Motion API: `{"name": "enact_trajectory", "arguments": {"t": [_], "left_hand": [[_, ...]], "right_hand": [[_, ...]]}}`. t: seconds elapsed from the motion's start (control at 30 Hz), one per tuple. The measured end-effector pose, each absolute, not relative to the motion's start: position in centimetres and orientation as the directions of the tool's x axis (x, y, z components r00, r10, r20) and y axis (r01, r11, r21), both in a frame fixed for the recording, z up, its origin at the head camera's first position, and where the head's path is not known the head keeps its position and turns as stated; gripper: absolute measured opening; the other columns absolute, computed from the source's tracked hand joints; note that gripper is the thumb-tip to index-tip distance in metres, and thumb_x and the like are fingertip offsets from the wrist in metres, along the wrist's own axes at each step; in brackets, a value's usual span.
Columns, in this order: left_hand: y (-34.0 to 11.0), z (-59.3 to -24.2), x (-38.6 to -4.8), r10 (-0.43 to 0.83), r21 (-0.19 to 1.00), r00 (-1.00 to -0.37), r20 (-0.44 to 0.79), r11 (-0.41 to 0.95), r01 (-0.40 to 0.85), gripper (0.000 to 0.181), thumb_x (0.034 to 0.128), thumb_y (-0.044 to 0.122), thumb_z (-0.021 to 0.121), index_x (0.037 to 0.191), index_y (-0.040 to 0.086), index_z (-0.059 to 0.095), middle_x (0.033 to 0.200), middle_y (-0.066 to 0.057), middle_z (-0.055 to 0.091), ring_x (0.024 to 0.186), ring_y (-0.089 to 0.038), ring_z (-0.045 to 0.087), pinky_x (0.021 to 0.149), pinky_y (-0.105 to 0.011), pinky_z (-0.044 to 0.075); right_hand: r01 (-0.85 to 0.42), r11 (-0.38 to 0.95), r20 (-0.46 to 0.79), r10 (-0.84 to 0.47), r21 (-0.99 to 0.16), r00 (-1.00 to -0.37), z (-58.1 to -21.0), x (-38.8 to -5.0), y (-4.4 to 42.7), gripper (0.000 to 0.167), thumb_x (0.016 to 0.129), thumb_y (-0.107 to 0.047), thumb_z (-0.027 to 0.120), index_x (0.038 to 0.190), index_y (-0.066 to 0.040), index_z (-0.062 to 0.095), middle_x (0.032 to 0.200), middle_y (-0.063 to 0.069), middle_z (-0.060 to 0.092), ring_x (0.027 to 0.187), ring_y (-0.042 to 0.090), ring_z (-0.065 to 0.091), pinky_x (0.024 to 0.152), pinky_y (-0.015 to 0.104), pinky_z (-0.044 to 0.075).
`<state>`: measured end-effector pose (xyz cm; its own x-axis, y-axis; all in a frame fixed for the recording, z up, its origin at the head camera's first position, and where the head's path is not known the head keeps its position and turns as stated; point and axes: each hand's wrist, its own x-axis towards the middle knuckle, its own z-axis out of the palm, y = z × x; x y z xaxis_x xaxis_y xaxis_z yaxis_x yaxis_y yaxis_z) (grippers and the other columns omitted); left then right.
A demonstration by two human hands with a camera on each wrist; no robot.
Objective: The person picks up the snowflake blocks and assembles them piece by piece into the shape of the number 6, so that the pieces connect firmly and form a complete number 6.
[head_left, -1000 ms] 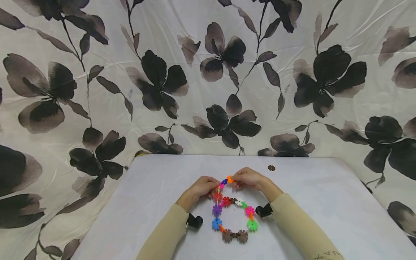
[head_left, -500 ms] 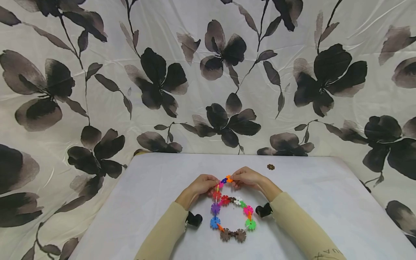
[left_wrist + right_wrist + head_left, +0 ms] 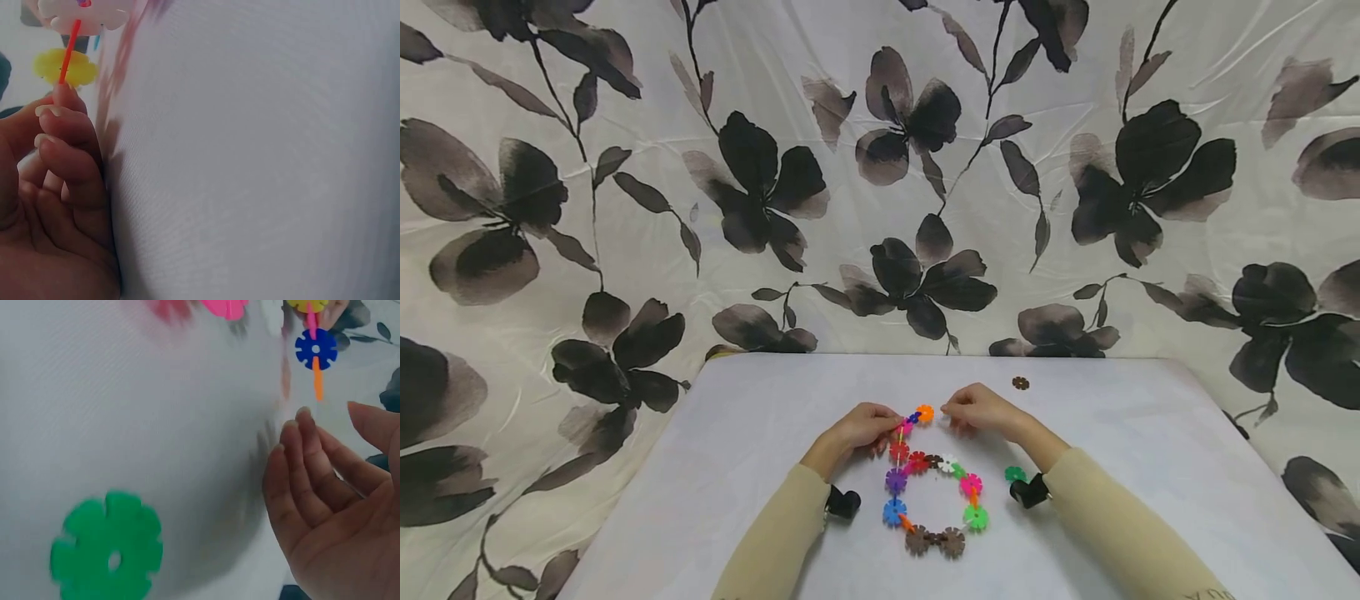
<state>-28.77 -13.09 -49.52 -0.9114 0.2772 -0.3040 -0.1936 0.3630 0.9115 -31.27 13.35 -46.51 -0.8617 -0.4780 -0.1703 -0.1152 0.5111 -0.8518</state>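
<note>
Slotted plastic snowflake discs are joined into a chain in the head view, a ring with a tail curving up from its left side. My left hand (image 3: 863, 427) pinches this tail near a pink disc (image 3: 907, 427); up close, a red disc (image 3: 69, 50) stands edge-on at the fingertips, with a yellow disc (image 3: 78, 70) behind. The tail ends in a blue disc (image 3: 913, 417) and an orange disc (image 3: 925, 413). Just right of that end is my right hand (image 3: 981, 410). Its fingers are loosely bent and hold nothing, apart from the orange disc (image 3: 318, 380).
A loose green disc (image 3: 1015, 473) lies on the white table (image 3: 760, 467) by the right wrist camera (image 3: 1030, 491). Farther back is a loose brown disc (image 3: 1020, 383). Floral cloth (image 3: 820, 50) hangs behind the table.
My right hand has let go of the orange disc and moved slightly right. The green disc has come into sight beside the right wrist. My left hand keeps its pinch.
</note>
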Motion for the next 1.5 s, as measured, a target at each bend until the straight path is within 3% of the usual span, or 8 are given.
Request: {"name": "enact_trajectory", "arguments": {"t": [0.17, 0.37, 0.67, 0.87, 1.5], "left_hand": [[-13.1, -49.5, -28.6, 0.281, 0.916, -0.908, -0.312, 0.341, -0.209, 0.026, 0.1048, 0.023, 0.060, 0.117, 0.002, 0.070, 0.080, -0.004, 0.066, 0.057, -0.011, 0.051, 0.051, -0.021, 0.046], [-13.0, -49.7, -28.7, 0.270, 0.916, -0.911, -0.312, 0.338, -0.214, 0.027, 0.1049, 0.023, 0.060, 0.118, 0.002, 0.069, 0.081, -0.004, 0.066, 0.057, -0.010, 0.051, 0.051, -0.020, 0.045], [-13.1, -49.8, -28.4, 0.267, 0.906, -0.916, -0.300, 0.379, -0.186, 0.024, 0.1051, 0.021, 0.059, 0.115, 0.002, 0.070, 0.080, -0.003, 0.065, 0.057, -0.010, 0.050, 0.051, -0.021, 0.043], [-13.3, -49.9, -28.5, 0.271, 0.907, -0.915, -0.299, 0.377, -0.185, 0.023, 0.1050, 0.020, 0.059, 0.115, 0.001, 0.070, 0.079, -0.003, 0.065, 0.056, -0.010, 0.050, 0.049, -0.021, 0.041], [-13.3, -49.7, -28.7, 0.281, 0.913, -0.918, -0.280, 0.375, -0.164, 0.024, 0.1050, 0.019, 0.059, 0.117, 0.000, 0.068, 0.081, -0.003, 0.066, 0.055, -0.009, 0.050, 0.049, -0.020, 0.041]], "right_hand": [[-0.262, 0.616, -0.110, -0.499, -0.743, -0.860, -45.4, -30.2, 15.3, 0.025, 0.100, -0.020, 0.065, 0.108, 0.002, 0.072, 0.087, 0.010, 0.070, 0.073, 0.018, 0.062, 0.067, 0.030, 0.054], [-0.387, 0.659, -0.101, -0.575, -0.645, -0.812, -44.5, -28.7, 18.0, 0.018, 0.095, -0.016, 0.072, 0.104, -0.001, 0.071, 0.087, 0.003, 0.067, 0.079, 0.017, 0.059, 0.070, 0.032, 0.051], [-0.354, 0.669, -0.234, -0.624, -0.654, -0.746, -44.7, -26.6, 21.6, 0.021, 0.088, -0.017, 0.081, 0.100, -0.004, 0.070, 0.083, 0.000, 0.060, 0.078, 0.016, 0.054, 0.068, 0.029, 0.046], [-0.381, 0.618, -0.227, -0.681, -0.687, -0.696, -45.5, -25.8, 23.4, 0.023, 0.085, -0.016, 0.083, 0.098, -0.005, 0.068, 0.080, -0.002, 0.058, 0.074, 0.013, 0.052, 0.066, 0.025, 0.044], [-0.344, 0.541, -0.180, -0.697, -0.767, -0.694, -47.3, -25.8, 23.3, 0.023, 0.088, -0.011, 0.080, 0.104, -0.003, 0.066, 0.076, 0.000, 0.050, 0.070, 0.012, 0.045, 0.062, 0.023, 0.037]]}}
